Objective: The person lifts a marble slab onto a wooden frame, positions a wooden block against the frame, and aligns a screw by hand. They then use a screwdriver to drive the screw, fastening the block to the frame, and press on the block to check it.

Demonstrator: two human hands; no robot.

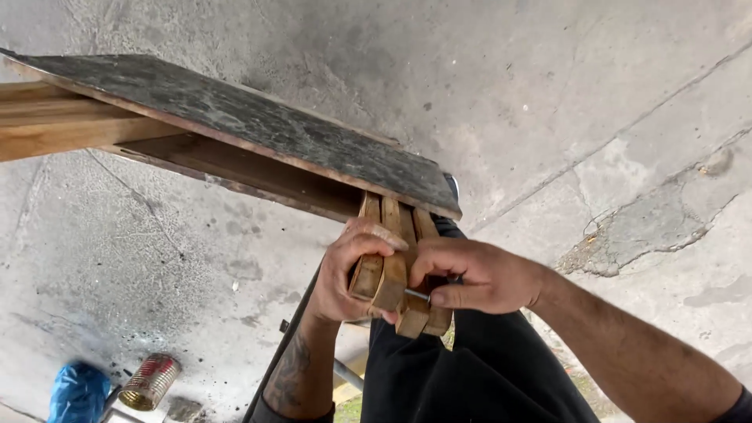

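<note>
1. Wooden strips [389,266]: you hold a bundle of narrow, flat, light brown strips in front of your body, just below the edge of the dark board. The upper ends of the strips go under this board, and the lower ends are cut square and show rough grain.
2. Your left hand [350,274] is closed around the left side of the bundle, with the fingers wrapped over the front of the strips.
3. Your right hand [474,274] is closed too; thumb and fingers pinch a thin metal nail [417,295], whose tip touches the lower part of the strips.
4. Below your hands you see your dark trousers [478,368], smooth and black.
5. Above the hands, the board [258,125] is flat and grey-black with a worn, speckled surface and a thin brown edge. It rests on a pale wooden beam [55,125] at the left.
6. Farther down on the left, a ribbed metal can [150,381] lies on its side beside a crumpled blue plastic bag [77,394].
7. All around is a grey concrete floor [595,102], rough, stained and cracked.
</note>
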